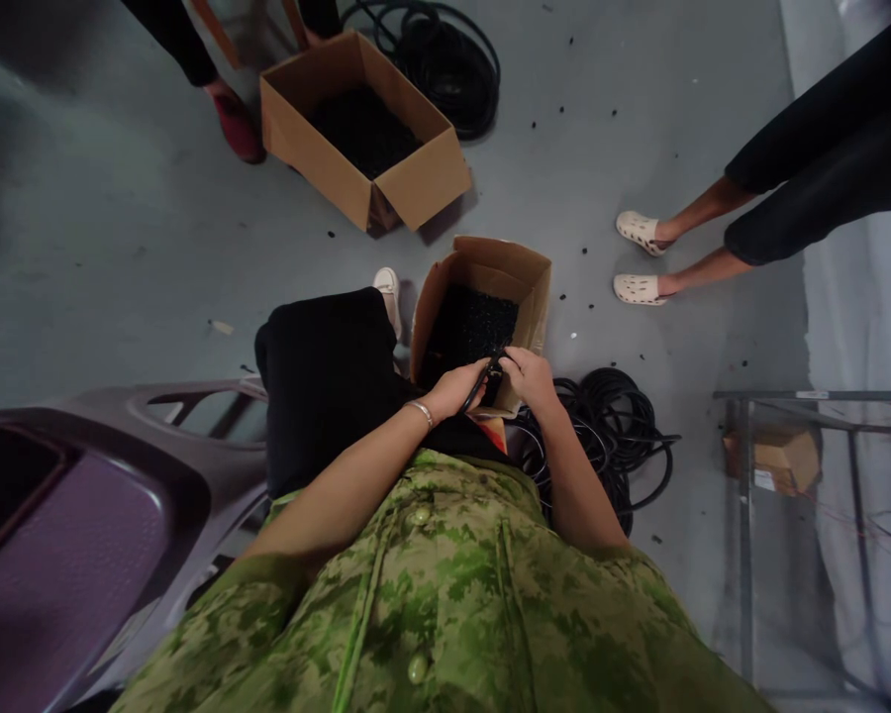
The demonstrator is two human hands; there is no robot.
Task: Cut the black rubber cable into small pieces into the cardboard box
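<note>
Over the near side of a cardboard box (479,253) my two hands meet. My left hand (456,388), with a bracelet at the wrist, is closed round a black cable (474,388) that curves up between its fingers. Close beside it, my right hand (529,376) pinches at the cable's upper part; the small dark piece between the fingertips is too small to make out. Many small black pieces (475,317) fill the box below. A coil of black cable (616,416) lies on the floor to the right of my right forearm.
A larger cardboard box (416,183) with black pieces stands ahead, beside another black coil (445,59). One person's legs (787,188) are at the right, another's foot (238,127) at the upper left. A purple chair (104,525) is at left, a metal frame (746,515) at right.
</note>
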